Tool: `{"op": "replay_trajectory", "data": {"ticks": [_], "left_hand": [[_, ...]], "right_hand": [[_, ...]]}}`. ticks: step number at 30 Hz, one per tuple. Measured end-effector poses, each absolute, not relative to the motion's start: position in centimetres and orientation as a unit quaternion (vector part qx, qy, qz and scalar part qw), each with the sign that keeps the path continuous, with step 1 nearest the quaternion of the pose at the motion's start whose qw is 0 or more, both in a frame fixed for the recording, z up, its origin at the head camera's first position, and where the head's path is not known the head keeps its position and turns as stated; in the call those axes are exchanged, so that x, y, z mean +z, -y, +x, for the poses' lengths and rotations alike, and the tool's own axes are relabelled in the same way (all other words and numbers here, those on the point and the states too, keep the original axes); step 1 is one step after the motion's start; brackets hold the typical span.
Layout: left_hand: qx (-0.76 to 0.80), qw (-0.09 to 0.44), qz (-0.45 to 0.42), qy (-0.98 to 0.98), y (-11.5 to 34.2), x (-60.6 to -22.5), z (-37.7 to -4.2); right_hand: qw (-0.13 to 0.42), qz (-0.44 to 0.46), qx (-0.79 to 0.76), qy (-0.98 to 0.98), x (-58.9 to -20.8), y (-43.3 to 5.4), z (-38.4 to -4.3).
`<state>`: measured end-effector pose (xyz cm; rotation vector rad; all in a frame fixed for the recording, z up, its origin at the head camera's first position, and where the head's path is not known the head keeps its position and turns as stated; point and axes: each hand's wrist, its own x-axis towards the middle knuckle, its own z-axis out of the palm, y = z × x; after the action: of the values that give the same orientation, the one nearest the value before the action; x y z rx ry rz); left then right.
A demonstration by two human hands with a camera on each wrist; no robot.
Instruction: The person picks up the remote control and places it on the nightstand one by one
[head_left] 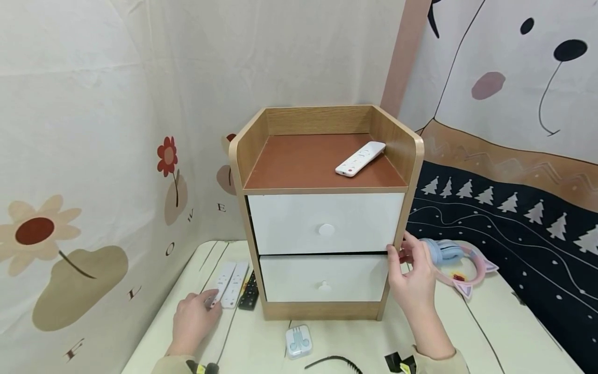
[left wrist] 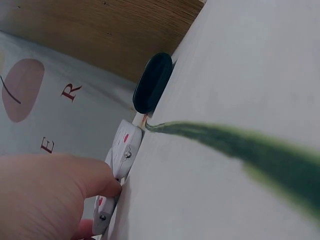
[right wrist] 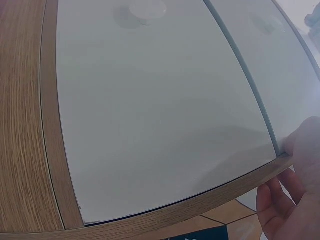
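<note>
A small wooden cabinet (head_left: 322,310) with two white drawers stands upright on the table. My right hand (head_left: 416,280) grips its right side edge, thumb on the front and fingers behind the side panel (right wrist: 170,212). At the left, my left hand (head_left: 193,321) pinches the near end of a white remote control (left wrist: 103,215) lying on the table. Beside it lie a second white remote control (head_left: 235,285) and a black remote control (head_left: 249,293), close to the cabinet's left side. Another white remote control (head_left: 361,158) rests slantwise on the cabinet's brown top.
A clear case with earphones (head_left: 298,341) lies before the cabinet, near a black cable (head_left: 334,358). Right of the cabinet are pink and blue headphones (head_left: 476,267) with cat ears. Printed cloth (head_left: 103,130) hangs behind and along the left.
</note>
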<state>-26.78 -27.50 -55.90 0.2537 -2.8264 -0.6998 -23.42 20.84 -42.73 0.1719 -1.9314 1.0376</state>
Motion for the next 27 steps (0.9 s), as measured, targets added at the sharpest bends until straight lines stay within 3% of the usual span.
{"op": "replay_trajectory", "data": {"ticks": [16,27], "left_hand": [[-0.286,0.128,0.095,0.945,26.9,-54.3,-26.4],[-0.275,0.26,0.041,0.925,25.1,-49.7,-25.1]], "right_hand": [[0.449,0.069,0.423,0.784,-42.7,-21.0,-23.4],[0.447,0.069,0.424,0.785,-42.7,-21.0,-23.5]]}}
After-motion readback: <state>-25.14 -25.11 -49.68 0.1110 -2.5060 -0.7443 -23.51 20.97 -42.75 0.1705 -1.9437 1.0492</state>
